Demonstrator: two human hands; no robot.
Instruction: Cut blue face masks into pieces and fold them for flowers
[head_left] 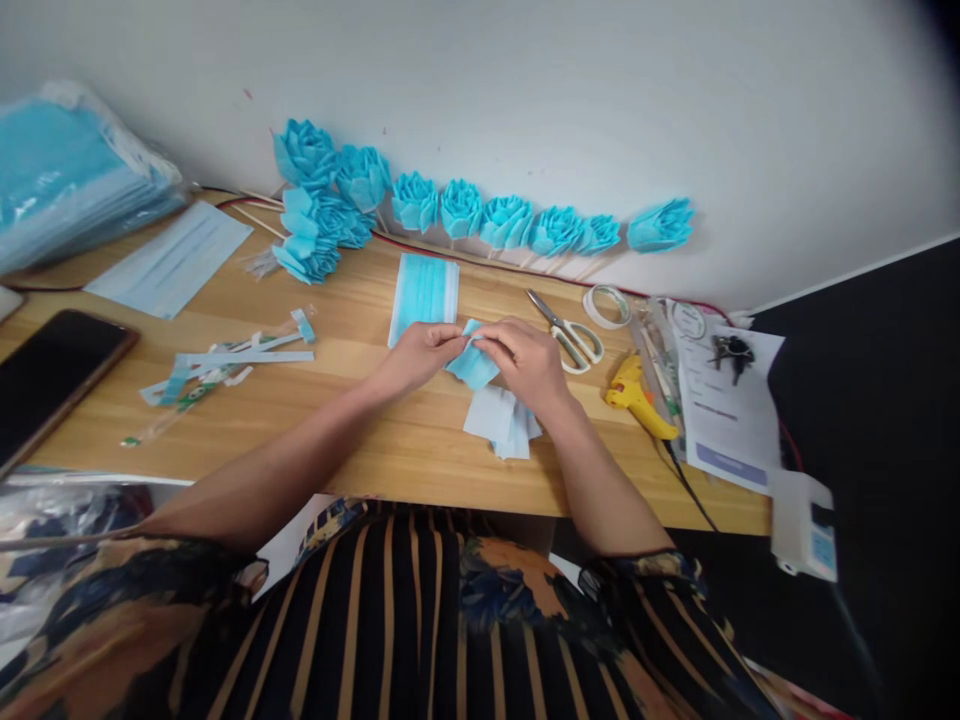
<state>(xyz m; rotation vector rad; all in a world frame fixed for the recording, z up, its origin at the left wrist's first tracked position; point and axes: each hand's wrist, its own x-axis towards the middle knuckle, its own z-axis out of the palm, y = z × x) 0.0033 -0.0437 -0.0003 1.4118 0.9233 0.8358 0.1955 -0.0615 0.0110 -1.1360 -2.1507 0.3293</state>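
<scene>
Between both hands is a small light-blue piece of face mask fabric [474,368], pinched along its upper edge. My left hand [424,355] grips it from the left with thumb and fingertips. On the other side my right hand [525,358] pinches the same piece, its fingertips close to the left ones. Just below lie several cut fabric squares [512,425], pale and blue, overlapping on the table. Behind my left hand a flat blue face mask [425,292] rests on the wood. Scissors [566,335] with white handles lie right of my right hand.
Several blue fabric flowers [506,222] on sticks lean along the wall. A yellow glue gun [636,397], tape roll [606,307] and papers with keys [731,385] lie right. At left are a phone [56,375], cut strips [225,365] and a bag of masks [67,175].
</scene>
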